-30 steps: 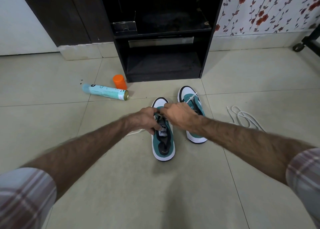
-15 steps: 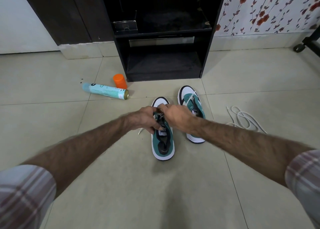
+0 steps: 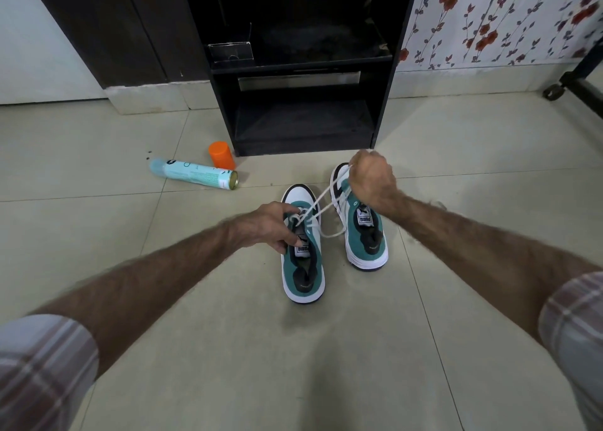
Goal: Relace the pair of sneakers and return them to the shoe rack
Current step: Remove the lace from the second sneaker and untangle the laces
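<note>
White lace (image 3: 321,204) runs taut from left sneaker (image 3: 305,261) up-right to fisted right hand (image 3: 372,181); left hand (image 3: 272,225) apparently pinches its eyelets.

The right hand (image 3: 370,182) hides the right sneaker's (image 3: 367,235) toe at mid-frame; a black wheeled stand (image 3: 574,81) is cut off upper right.
</note>
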